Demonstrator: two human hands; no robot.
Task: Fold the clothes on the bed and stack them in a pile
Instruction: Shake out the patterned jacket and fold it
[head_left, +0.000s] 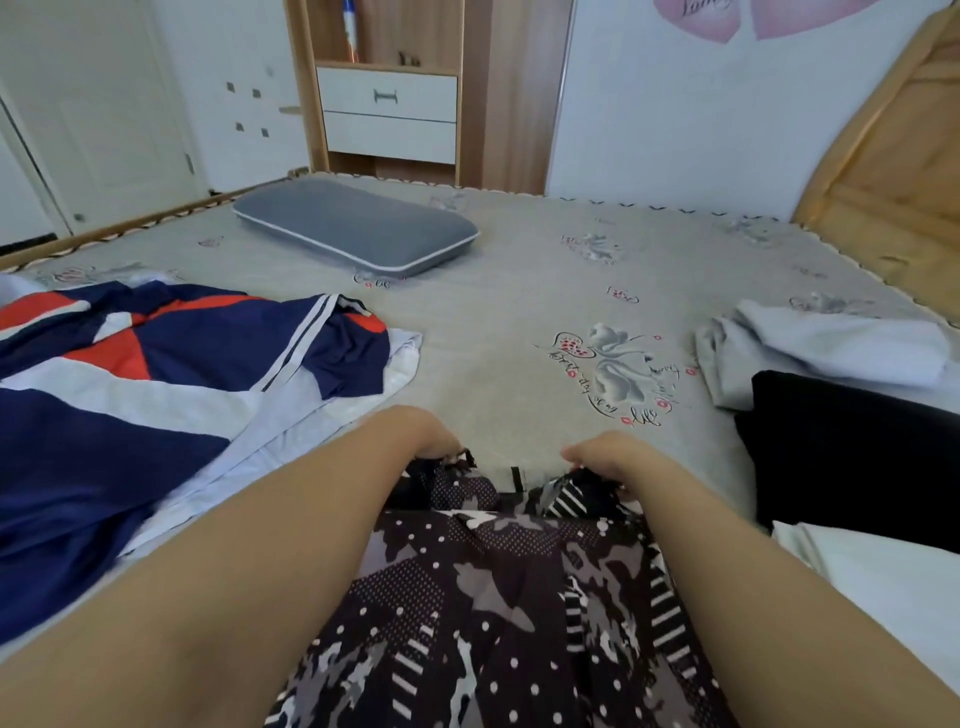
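Where clothes lie scattered, grey floral bedsheet (519, 291), wooden headboard (893, 171).

Two bare forearms in view, no sleeves showing. Left hand (434, 436) and right hand (605, 457) bare: no gloves, no rings or watch visible. Wrists bare, no bands. Fingers mostly hidden from camera. Rest of body out of view.

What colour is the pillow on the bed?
The pillow is grey-blue with a thin white edge, seen best in the head view.
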